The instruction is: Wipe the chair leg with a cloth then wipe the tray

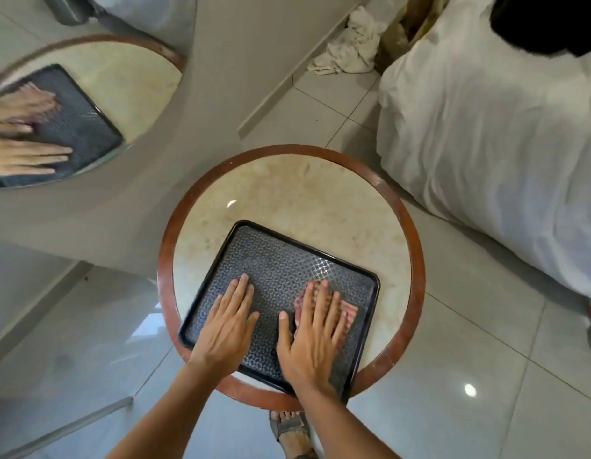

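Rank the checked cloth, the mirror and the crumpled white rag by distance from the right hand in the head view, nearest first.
1. Checked cloth: under the right hand, on the tray.
2. Mirror: far left, against the wall.
3. Crumpled white rag: floor at top, beside the bed.

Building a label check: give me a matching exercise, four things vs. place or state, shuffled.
Things:
1. tray
2. cloth
3. left hand
4. towels

Places or states:
A. crumpled on the floor by the wall
B. flat and bare on the tray
C. on the round table
D. pressed under the right hand

Pairs: 1-C, 2-D, 3-B, 4-A
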